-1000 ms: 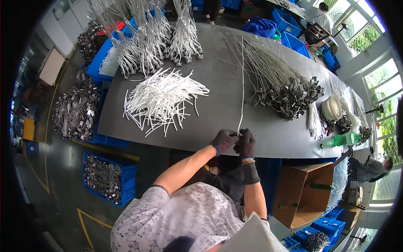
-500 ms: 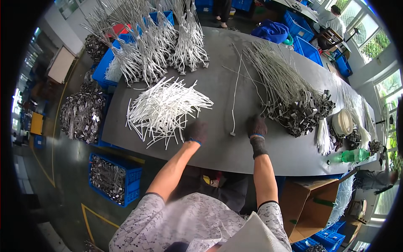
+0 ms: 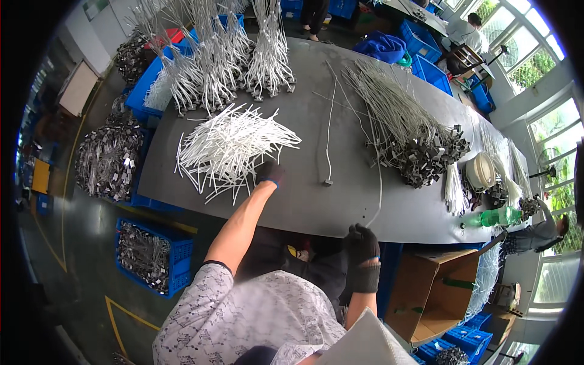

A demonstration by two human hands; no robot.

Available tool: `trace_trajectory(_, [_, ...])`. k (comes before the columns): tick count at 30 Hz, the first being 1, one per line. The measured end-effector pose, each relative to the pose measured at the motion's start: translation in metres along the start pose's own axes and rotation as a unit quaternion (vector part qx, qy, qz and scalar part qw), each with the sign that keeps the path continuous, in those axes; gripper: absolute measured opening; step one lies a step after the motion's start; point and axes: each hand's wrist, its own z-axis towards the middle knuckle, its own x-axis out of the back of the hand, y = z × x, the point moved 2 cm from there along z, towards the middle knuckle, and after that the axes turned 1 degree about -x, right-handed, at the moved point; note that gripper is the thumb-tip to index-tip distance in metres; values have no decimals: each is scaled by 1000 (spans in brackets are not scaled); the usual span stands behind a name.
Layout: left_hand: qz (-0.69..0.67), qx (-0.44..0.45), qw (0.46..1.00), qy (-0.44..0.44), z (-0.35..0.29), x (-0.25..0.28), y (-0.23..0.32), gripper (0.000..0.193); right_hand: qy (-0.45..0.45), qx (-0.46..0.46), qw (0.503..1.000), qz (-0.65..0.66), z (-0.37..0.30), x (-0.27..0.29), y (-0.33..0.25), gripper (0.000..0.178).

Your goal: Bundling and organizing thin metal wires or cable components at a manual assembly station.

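My left hand (image 3: 269,174), in a dark glove, touches the near right edge of a heap of short white tubes (image 3: 234,143); its fingertips are too dark and small to make out. At the table's front edge my right hand (image 3: 362,242), gloved in dark grey, is closed on the end of a thin wire (image 3: 380,194). That wire stretches back toward a fanned bundle of wires (image 3: 404,112) with dark connector blocks (image 3: 435,155). Between the heap and the bundle lies a single wire with a white sleeve (image 3: 329,143) and a small block at its near end.
Sleeved wire bundles (image 3: 213,73) stand upright at the back left. A white tape roll (image 3: 480,172) and a green bottle (image 3: 500,216) sit at the right. Below the table are a cardboard box (image 3: 432,298) and a blue crate (image 3: 180,261). Other people are farther off.
My right hand has drawn back toward me to the table's front edge, with a thin wire now trailing from it. My left hand has shifted slightly up and left against the tube heap.
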Motion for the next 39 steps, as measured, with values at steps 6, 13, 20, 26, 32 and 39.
trace_trajectory(6, [-645, 192, 729, -124, -33, -39, -32, 11, 236, 0, 847, -477, -49, 70, 117, 18])
trace_trajectory(13, [-816, 146, 512, -227, -92, -28, 9, 8, -149, -121, 769, -609, -127, 143, 209, 26])
trace_trajectory(20, [-790, 29, 573, -216, -114, 12, 137, 11, -90, 43, 839, -535, -77, 92, 154, 22])
trace_trajectory(26, [-804, -38, 593, 17, -107, 71, 185, 10, -176, 82, 767, -612, -55, 73, 133, 21])
trace_trajectory(32, [-800, -111, 572, 144, -106, 97, 180, 12, -181, 9, 791, -585, -71, 104, 180, 22])
trace_trajectory(39, [-737, -123, 664, -26, -109, 80, 176, 16, -202, -2, 772, -603, -70, 96, 185, 22])
